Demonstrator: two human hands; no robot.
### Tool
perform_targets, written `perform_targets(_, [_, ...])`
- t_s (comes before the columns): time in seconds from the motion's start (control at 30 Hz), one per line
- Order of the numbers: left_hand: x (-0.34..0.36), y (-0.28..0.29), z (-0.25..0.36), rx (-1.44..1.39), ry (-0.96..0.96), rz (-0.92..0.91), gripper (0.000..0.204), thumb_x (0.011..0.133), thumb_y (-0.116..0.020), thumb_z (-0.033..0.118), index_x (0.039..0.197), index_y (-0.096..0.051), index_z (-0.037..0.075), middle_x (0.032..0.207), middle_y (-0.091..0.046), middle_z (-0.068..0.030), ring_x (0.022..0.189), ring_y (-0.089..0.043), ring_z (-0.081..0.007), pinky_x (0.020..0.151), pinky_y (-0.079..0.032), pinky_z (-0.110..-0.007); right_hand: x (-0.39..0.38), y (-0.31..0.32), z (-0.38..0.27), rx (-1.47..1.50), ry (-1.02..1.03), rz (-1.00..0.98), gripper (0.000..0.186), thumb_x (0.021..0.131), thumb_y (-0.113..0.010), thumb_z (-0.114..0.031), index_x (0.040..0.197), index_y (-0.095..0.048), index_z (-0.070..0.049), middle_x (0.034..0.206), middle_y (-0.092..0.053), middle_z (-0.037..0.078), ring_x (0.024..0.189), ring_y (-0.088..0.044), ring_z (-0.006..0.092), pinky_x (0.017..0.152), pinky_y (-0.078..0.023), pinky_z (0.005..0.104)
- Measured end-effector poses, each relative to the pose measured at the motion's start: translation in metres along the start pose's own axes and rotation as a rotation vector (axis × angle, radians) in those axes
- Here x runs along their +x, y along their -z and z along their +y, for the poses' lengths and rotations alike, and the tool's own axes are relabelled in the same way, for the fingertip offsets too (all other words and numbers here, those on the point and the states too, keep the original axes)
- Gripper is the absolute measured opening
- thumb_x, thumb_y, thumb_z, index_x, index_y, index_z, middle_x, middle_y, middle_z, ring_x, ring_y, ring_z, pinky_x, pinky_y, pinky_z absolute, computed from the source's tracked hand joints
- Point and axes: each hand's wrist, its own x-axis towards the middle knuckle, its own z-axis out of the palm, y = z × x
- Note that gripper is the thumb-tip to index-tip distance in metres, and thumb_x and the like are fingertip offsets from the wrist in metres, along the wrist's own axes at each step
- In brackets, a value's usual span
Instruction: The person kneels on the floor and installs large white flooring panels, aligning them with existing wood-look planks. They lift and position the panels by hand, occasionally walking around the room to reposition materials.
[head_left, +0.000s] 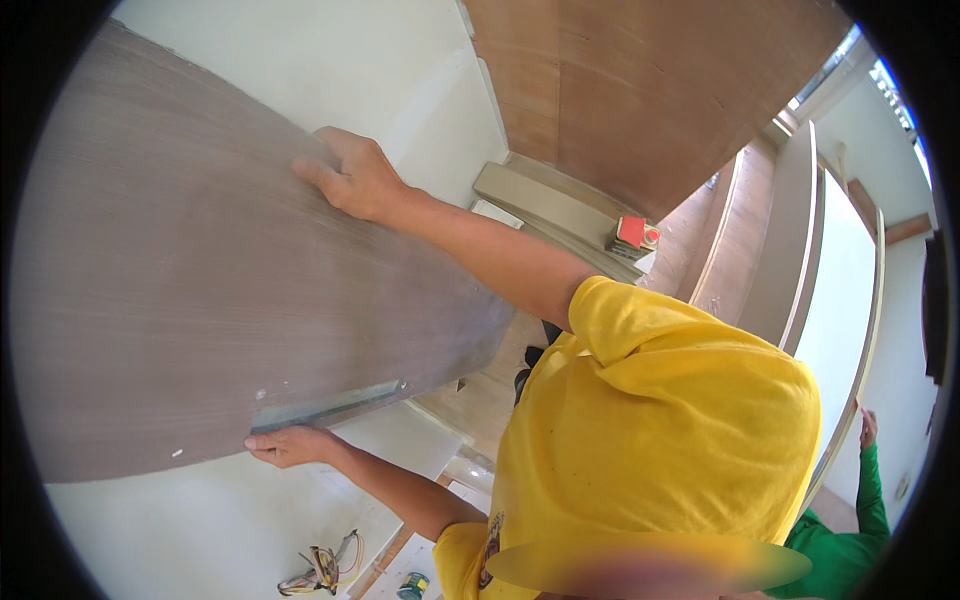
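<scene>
Yellow shirt (pixel 660 430) nearest; off leftward, right hand (pixel 358 177) and left hand (pixel 297 446) clasp opposite edges of a brown board (pixel 200 270).

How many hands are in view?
3: the right hand at the upper edge of the brown panel, the left hand at its lower edge, and a co-worker's hand far right, whose other may be hidden.

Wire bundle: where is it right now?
In the head view, the wire bundle shows near the lower edge, left of centre, below the brown board in the picture and left of the teal can.
</scene>
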Motion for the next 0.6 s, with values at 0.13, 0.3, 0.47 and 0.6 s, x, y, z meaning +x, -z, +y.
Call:
perform_targets(0.13, [0.009,-0.01,0.001,-0.015,0.069,0.004,0.055,0.103,-0.039,0.039,0.107,-0.054,-0.013,0.103,-0.058,-0.0235,0.091,-0.055,-0.0298,0.084,-0.047,-0.039,-0.001,-0.016,0.002,-0.036,0.033,-0.031,0.063,0.09,-0.061,-0.049,0.118,-0.055,0.007,0.098,-0.056,0.02,0.089,-0.057,0.0286,0.077,-0.048,0.0388])
perform_targets(0.3, [0.013,-0.011,-0.006,0.093,0.031,0.075,0.055,0.103,-0.04,0.039,0.115,-0.054,-0.013,0.113,-0.058,-0.0272,0.096,-0.057,-0.0322,0.086,-0.047,-0.039,-0.013,-0.027,0.003,0.012,-0.008,-0.141,0.058,0.091,-0.061,-0.036,0.128,-0.049,0.007,0.121,-0.046,0.022,0.103,-0.053,0.0335,0.09,-0.045,0.0435])
perform_targets(0.47, [0.012,-0.039,-0.017,0.183,-0.057,-0.001,0.062,0.102,-0.04,0.042,0.125,-0.049,-0.014,0.123,-0.053,-0.0306,0.109,-0.056,-0.0368,0.092,-0.047,-0.04,0.022,-0.002,0.029,-0.207,0.156,-0.267,0.064,0.091,-0.061,-0.034,0.139,-0.038,0.003,0.142,-0.029,0.028,0.128,-0.038,0.0431,0.106,-0.036,0.0466])
perform_targets(0.6, [0.01,-0.059,-0.037,0.244,-0.13,0.013,0.058,0.103,-0.039,0.039,0.124,-0.049,-0.014,0.121,-0.054,-0.031,0.106,-0.056,-0.0371,0.092,-0.047,-0.041,0.019,-0.002,0.056,-0.093,0.052,-0.354,0.072,0.09,-0.062,-0.034,0.146,-0.029,-0.002,0.147,-0.022,0.03,0.135,-0.03,0.0467,0.111,-0.03,0.0488])
